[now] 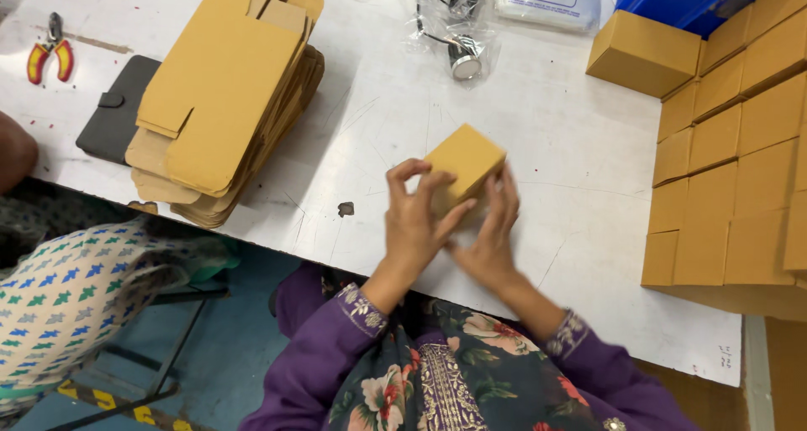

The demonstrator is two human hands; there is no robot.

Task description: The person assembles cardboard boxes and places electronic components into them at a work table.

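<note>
While both hands clamp it, a small cardboard box sits near the front edge of the white table.
Left hand and right hand grip its near end; its long axis runs diagonally, far end tilted up toward the stacked closed boxes. Flat box blanks lie well apart, left.
</note>
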